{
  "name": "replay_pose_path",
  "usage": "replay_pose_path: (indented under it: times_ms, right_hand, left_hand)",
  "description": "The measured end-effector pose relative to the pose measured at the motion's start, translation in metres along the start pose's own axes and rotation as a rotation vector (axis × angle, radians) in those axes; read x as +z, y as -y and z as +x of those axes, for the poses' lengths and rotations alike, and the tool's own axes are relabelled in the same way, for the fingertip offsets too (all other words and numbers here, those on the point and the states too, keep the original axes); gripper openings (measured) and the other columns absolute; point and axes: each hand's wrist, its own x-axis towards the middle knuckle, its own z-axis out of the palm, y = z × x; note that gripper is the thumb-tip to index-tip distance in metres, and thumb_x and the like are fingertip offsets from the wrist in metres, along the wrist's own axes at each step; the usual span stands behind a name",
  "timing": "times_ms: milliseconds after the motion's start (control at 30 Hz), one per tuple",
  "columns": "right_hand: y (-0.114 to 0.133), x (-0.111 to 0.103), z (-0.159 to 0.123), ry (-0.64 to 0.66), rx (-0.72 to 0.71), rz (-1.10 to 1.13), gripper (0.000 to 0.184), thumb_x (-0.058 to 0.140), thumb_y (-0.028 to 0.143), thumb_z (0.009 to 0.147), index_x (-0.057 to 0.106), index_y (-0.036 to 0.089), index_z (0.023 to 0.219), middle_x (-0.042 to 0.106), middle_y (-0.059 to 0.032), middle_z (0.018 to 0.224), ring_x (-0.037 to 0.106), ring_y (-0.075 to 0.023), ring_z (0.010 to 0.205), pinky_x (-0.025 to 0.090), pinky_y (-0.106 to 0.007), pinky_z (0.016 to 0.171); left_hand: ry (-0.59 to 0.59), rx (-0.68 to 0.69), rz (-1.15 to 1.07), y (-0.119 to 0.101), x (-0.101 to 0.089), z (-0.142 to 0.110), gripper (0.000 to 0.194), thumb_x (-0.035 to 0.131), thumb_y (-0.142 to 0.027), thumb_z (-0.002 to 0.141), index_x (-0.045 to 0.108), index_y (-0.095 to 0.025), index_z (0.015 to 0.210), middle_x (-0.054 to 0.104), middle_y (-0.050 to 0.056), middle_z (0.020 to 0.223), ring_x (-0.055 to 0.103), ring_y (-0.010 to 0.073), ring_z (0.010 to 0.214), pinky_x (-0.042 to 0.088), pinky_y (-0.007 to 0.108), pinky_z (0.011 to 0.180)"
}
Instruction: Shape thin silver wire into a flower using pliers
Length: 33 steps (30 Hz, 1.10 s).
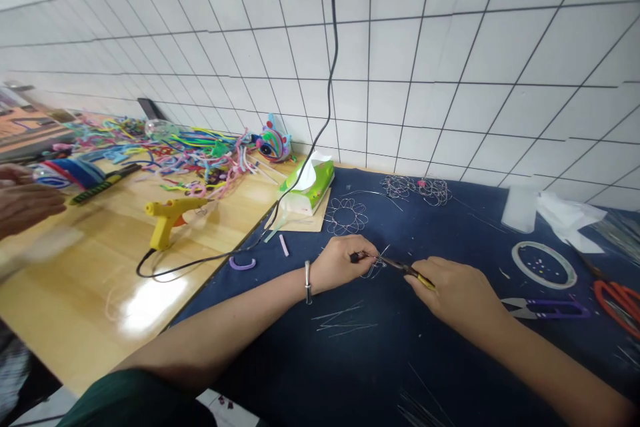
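My left hand [343, 261], with a silver bracelet at the wrist, pinches a small piece of bent wire [375, 268] with thin loops. A small dark bit shows at its fingertips; I cannot make out what it is. My right hand [450, 287] is closed round yellow-handled pliers [397, 264]. Their dark jaws reach left to the wire, right beside my left fingertips. Several loose straight wires [345, 319] lie on the dark blue cloth [320, 373] below my hands. A flower-shaped wire ring [346, 216] lies just beyond my left hand.
A yellow glue gun [164, 220] and colourful pipe cleaners [210, 153] lie left; its cord runs near the green tissue pack [310, 187]. Another person's hand [25, 203] is far left. Right are a round ring [544, 264], purple thread snips [550, 309] and orange-handled scissors [617, 303].
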Motion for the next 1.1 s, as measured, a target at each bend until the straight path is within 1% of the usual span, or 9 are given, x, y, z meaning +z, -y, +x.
replay_pose_path:
  times_ms: [200, 367, 567, 767, 900, 1000, 1100]
  right_hand:
    - [0.003, -0.001, -0.002, 0.017, 0.05, 0.061, 0.023, 0.041, 0.035, 0.085, 0.062, 0.024, 0.085, 0.061, 0.001, 0.071, 0.058, -0.0126, 0.067, 0.035, -0.022, 0.055]
    - [0.009, -0.007, 0.005, 0.047, 0.058, 0.172, 0.026, 0.039, 0.035, 0.086, 0.062, 0.024, 0.084, 0.063, 0.0005, 0.072, 0.059, -0.0126, 0.069, 0.037, -0.022, 0.058]
    - [0.021, -0.022, 0.026, 0.067, 0.088, 0.21, 0.028, 0.038, 0.036, 0.086, 0.062, 0.022, 0.08, 0.063, 0.0003, 0.072, 0.058, -0.0126, 0.067, 0.037, -0.022, 0.059]
    - [0.028, -0.03, 0.043, -0.02, 0.044, 0.105, 0.029, 0.038, 0.036, 0.086, 0.063, 0.023, 0.088, 0.064, -0.0009, 0.076, 0.059, -0.0129, 0.07, 0.038, -0.021, 0.059]
    - [0.028, -0.03, 0.049, -0.061, 0.017, 0.112, 0.028, 0.038, 0.036, 0.086, 0.063, 0.024, 0.089, 0.064, -0.0009, 0.078, 0.06, -0.0131, 0.07, 0.039, -0.022, 0.059]
    - [0.027, -0.029, 0.051, -0.104, -0.01, 0.127, 0.028, 0.038, 0.036, 0.086, 0.062, 0.023, 0.089, 0.064, -0.0014, 0.079, 0.059, -0.0134, 0.071, 0.04, -0.023, 0.06]
    - [0.026, -0.029, 0.052, -0.128, -0.041, 0.134, 0.027, 0.039, 0.036, 0.086, 0.062, 0.023, 0.089, 0.063, -0.0012, 0.078, 0.058, -0.0125, 0.07, 0.04, -0.022, 0.061]
  left_hand:
    - [0.008, 0.009, -0.052, -0.001, -0.006, -0.001, 0.01, 0.056, -0.019, 0.078, 0.065, -0.016, 0.081, 0.063, 0.003, 0.077, 0.056, 0.0091, 0.066, 0.045, 0.019, 0.062]
    - [-0.046, 0.044, -0.028, 0.0, -0.011, 0.0, 0.011, 0.056, -0.019, 0.078, 0.065, -0.016, 0.083, 0.064, 0.003, 0.078, 0.057, 0.0094, 0.067, 0.045, 0.019, 0.061]
    - [-0.143, 0.068, 0.015, 0.003, -0.026, 0.005, 0.013, 0.054, -0.023, 0.08, 0.065, -0.016, 0.083, 0.063, 0.003, 0.074, 0.054, 0.009, 0.064, 0.044, 0.02, 0.062]
    - [-0.235, 0.058, 0.012, 0.005, -0.039, 0.009, 0.015, 0.053, -0.024, 0.081, 0.065, -0.015, 0.083, 0.062, 0.003, 0.073, 0.054, 0.0094, 0.064, 0.044, 0.02, 0.061]
    - [-0.276, 0.037, -0.024, 0.005, -0.044, 0.01, 0.015, 0.055, -0.024, 0.08, 0.065, -0.015, 0.082, 0.063, 0.003, 0.072, 0.055, 0.0095, 0.064, 0.044, 0.02, 0.06]
    - [-0.279, 0.006, -0.092, 0.006, -0.046, 0.01, 0.015, 0.055, -0.025, 0.079, 0.065, -0.014, 0.08, 0.063, 0.004, 0.073, 0.054, 0.0091, 0.062, 0.043, 0.02, 0.058]
    - [-0.252, -0.049, -0.197, 0.008, -0.047, 0.012, 0.017, 0.057, -0.027, 0.077, 0.065, -0.012, 0.079, 0.061, 0.005, 0.072, 0.052, 0.008, 0.06, 0.042, 0.019, 0.055]
